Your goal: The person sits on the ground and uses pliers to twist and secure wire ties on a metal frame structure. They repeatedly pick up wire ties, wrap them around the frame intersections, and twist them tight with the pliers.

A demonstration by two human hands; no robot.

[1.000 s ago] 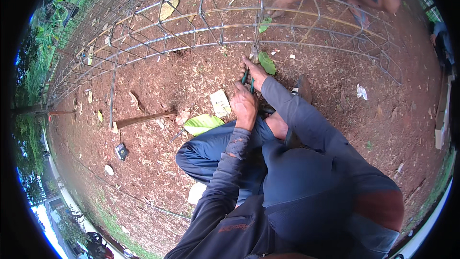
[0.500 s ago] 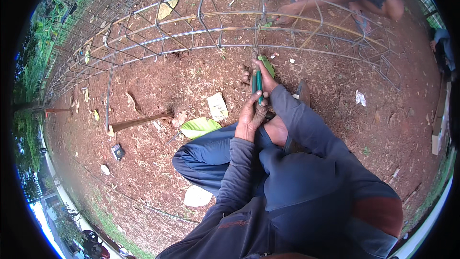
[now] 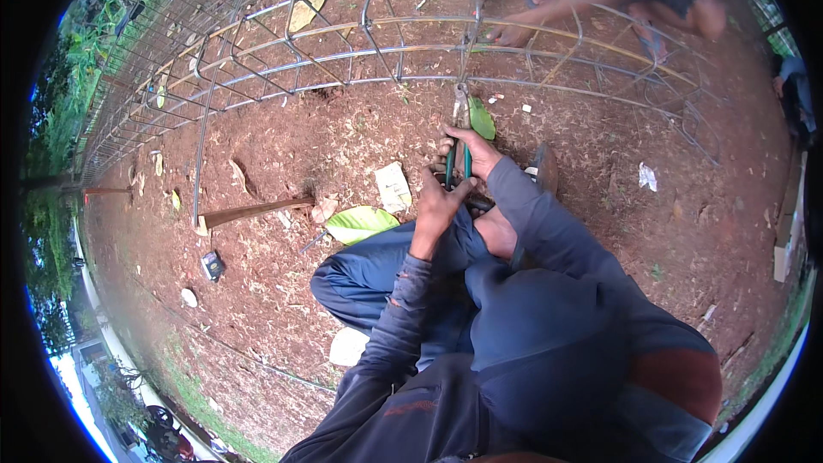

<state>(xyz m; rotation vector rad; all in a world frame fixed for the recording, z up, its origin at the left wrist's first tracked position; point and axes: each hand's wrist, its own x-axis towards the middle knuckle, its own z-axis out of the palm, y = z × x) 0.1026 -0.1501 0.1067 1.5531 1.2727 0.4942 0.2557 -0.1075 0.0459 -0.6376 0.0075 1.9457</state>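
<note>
Both hands grip a pair of green-handled pincers [image 3: 459, 141] — the left hand [image 3: 435, 204] is clenched around the lower handles, the right hand [image 3: 470, 148] grasps them higher up. The tool's head meets the lower bar of a long rebar cage [image 3: 343, 51] lying on the bare red-brown ground [image 3: 283, 146] — just beside a green leaf [image 3: 481, 118]. Across the cage, another person's hand [image 3: 510, 33] rests on the bars.

Bare reddish-brown ground [image 3: 283, 309] carries a rebar cage [image 3: 343, 51], wooden stick [image 3: 253, 212], green leaf [image 3: 360, 223] and paper scraps [image 3: 393, 186].
</note>
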